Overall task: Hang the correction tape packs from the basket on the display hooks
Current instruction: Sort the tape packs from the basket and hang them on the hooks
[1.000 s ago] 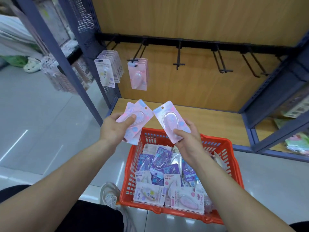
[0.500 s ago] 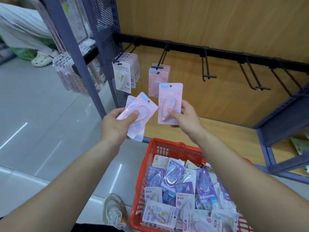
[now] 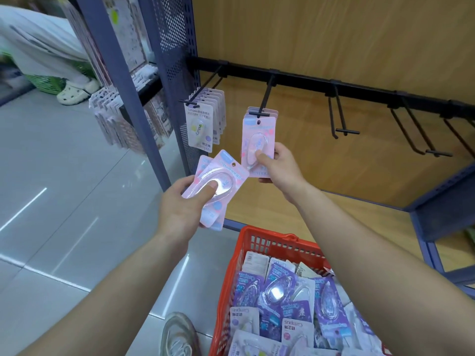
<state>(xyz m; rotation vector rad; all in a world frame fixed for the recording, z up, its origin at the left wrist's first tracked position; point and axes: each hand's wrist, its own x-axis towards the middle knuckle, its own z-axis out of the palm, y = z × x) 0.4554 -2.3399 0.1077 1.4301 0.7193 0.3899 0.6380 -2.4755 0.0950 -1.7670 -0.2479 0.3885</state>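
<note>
While the right hand (image 3: 280,168) holds a pink card-backed correction tape pack (image 3: 258,140) upright, its grip is closed on the pack's lower half, with the thumb across the clear blister and the fingers behind the card. The pack's top edge sits just under the T-shaped tip of the second black metal display hook (image 3: 264,98) from the left end of the black rail (image 3: 359,89). Its punched hole shows below that tip and is not threaded on it. A small stack of matching pink packs (image 3: 274,114) hangs on the same hook right behind it. On the first hook (image 3: 203,91), close to the blue perforated metal side panel (image 3: 174,47), hangs a row of white card packs (image 3: 201,127).

The left hand (image 3: 185,204) is lower and to the left. Its grip is closed round a fan of pink packs (image 3: 226,176), thumb pressed on the top blister; at least two are held, but I cannot tell the exact number. They tilt to the right, their upper corner just beside the lower edge of the right hand's pack.

Below the front edge of the light wooden shelf (image 3: 359,219) is the red plastic lattice basket (image 3: 259,242), holding purple and white packs (image 3: 276,289) that lie flat in a heap. More black hooks (image 3: 339,116) jut from the rail further right. A worn grey sneaker (image 3: 177,335) shows on the glossy grey tiled floor (image 3: 64,188) beside the basket's left wall.
</note>
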